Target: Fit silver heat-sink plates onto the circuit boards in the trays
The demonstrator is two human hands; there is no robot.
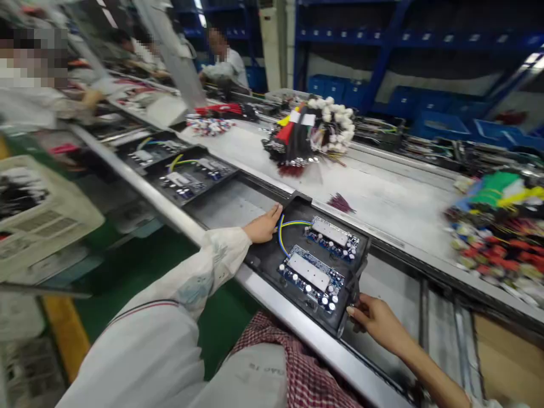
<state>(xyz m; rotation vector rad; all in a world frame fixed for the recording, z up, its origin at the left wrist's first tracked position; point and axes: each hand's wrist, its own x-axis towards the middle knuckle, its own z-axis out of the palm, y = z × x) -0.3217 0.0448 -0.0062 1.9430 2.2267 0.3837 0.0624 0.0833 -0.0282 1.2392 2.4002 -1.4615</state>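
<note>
A black tray [272,266] holding two blue circuit boards sits in the channel of an assembly line, just beyond the metal rail [297,323] in front of the worker and held at opposite corners by both hands. The far board [334,238] and the near board [312,277] lie side by side, each with a pale plate in the middle and rows of small capacitors along its edges. Blue and yellow wires [283,232] curve across the tray from its left side.

The left hand [263,224], reaching out of a white sleeve, rests on the tray's left corner with its fingers straight and pressed together beside the wires. The right hand [374,320] grips the tray's near right corner, thumb on top and fingers curled under the rim.

Further along the channel to the left, more black trays [187,175] carry similar boards. On the white worktop beyond lie a large wire bundle [310,136] with white connectors and a small maroon bundle [340,202] near the tray's far edge. Heaps of coloured wires [497,226] fill the right side, blurred. A pale plastic crate [46,226] stands at the left, a checked cloth [297,368] covers the worker's lap, and other people [225,62] work in the background before blue shelving [382,39].
</note>
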